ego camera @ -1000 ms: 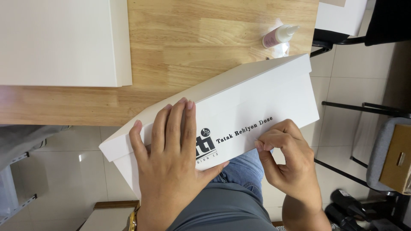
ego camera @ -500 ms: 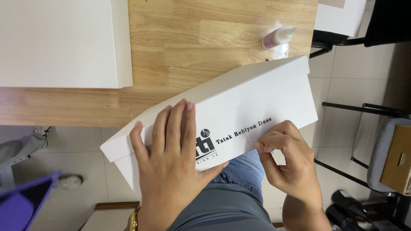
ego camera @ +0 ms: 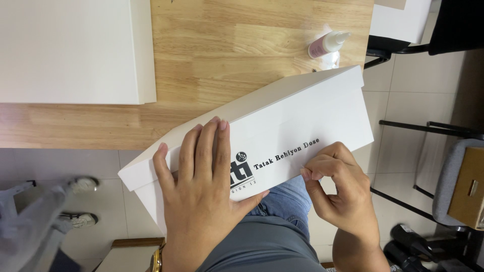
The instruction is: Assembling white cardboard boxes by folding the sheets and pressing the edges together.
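We see a long white cardboard box [ego camera: 297,126] with black print on its side, lying slanted across the near edge of the light wooden table [ego camera: 227,55] and reaching out over the person's lap. The left hand [ego camera: 201,201] lies flat on the box's near left part, fingers together and stretched toward the far side, palm pressing the card; it grasps nothing. The right hand [ego camera: 338,194] is at the box's near edge toward the right, its fingers curled and its thumb and fingertips pinched together on that edge of the card. Below the hands we see blue jeans [ego camera: 282,201] and a grey shirt [ego camera: 262,249].

On the far left of the table lies a flat white board [ego camera: 70,50]. On the far right, just beyond the box's far corner, a small pink bottle [ego camera: 327,44] with a white nozzle lies on its side. To the right, on the tiled floor, stands a chair with a grey seat [ego camera: 446,186] carrying a brown cardboard box [ego camera: 469,189]. At the near left another person's grey trouser leg [ego camera: 30,226] and light shoes [ego camera: 83,201] show.
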